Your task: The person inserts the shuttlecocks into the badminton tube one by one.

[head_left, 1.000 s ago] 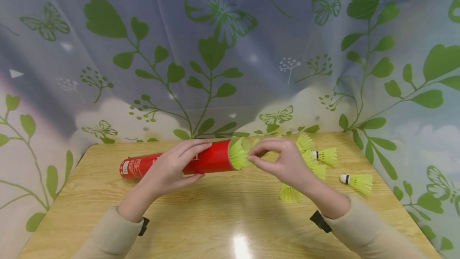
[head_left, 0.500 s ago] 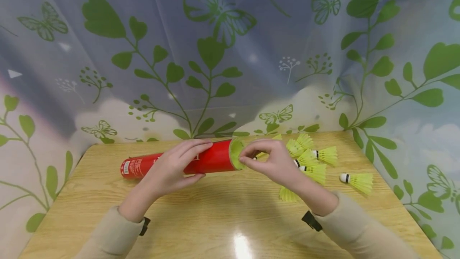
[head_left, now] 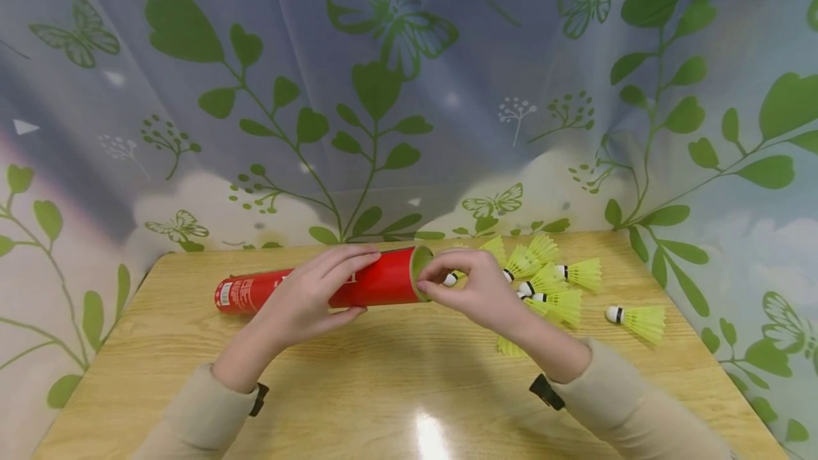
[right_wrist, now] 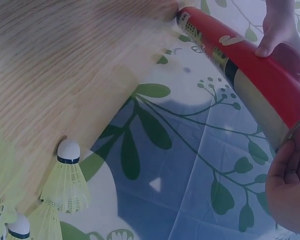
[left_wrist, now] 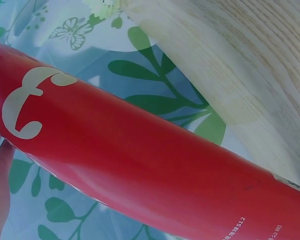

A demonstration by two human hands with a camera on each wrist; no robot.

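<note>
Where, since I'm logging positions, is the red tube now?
In the head view, the red tube is mostly left of centre, gripped by the left hand; its open end faces right, beside the right hand, with shuttlecocks farther right.

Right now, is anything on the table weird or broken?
One yellow shuttlecock lies by itself toward the right of the table, apart from the shuttlecock pile, so it looks like a stray. Nothing looks spilled, and I see no damage on the red tube.
</note>
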